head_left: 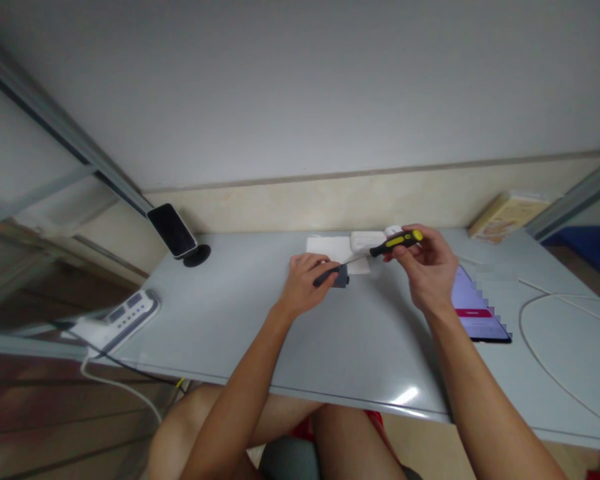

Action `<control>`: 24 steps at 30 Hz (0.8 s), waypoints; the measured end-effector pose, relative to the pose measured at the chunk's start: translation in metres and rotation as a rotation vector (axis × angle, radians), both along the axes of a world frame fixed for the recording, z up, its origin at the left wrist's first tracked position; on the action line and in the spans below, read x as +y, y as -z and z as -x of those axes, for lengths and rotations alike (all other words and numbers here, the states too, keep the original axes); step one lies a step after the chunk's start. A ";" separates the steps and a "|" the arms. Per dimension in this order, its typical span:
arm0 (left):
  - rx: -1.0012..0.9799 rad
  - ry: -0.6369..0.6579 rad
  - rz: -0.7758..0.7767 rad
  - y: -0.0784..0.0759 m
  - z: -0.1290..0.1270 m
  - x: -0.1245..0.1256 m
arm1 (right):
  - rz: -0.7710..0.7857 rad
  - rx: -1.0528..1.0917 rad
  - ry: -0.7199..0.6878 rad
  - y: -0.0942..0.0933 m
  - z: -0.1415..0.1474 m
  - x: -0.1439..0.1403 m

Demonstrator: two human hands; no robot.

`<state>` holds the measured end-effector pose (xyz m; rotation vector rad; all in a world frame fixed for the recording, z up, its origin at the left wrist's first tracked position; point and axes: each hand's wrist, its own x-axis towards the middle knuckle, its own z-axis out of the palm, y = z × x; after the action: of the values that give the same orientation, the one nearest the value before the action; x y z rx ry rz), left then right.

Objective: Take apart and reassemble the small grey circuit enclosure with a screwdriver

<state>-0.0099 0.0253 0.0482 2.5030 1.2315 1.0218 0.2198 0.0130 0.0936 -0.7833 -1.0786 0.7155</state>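
Note:
My right hand (429, 267) grips a screwdriver (396, 243) with a black and yellow handle; its thin shaft slants down to the left. My left hand (305, 283) pinches a small dark grey block (339, 275) on the pale grey table (260, 327), and the screwdriver tip meets that block. Behind the block lie a white sheet of paper (330, 248) and a white boxy device (367, 240).
A phone (171, 230) leans on a round black stand at the back left. A white power strip (125, 315) sits at the left edge. A lit tablet (475, 310) and a white cable (535, 340) lie on the right, a beige box (505, 215) against the back wall.

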 end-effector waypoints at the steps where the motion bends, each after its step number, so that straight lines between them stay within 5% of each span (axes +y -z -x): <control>1: 0.004 0.004 -0.010 0.000 0.000 0.000 | -0.008 -0.002 0.000 0.000 0.000 0.000; 24: 0.109 -0.010 -0.121 -0.001 -0.001 -0.001 | -0.084 -0.048 -0.020 0.007 -0.003 0.003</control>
<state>-0.0085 0.0241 0.0490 2.6791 1.2486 1.0033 0.2224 0.0165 0.0865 -0.7210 -1.1542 0.6669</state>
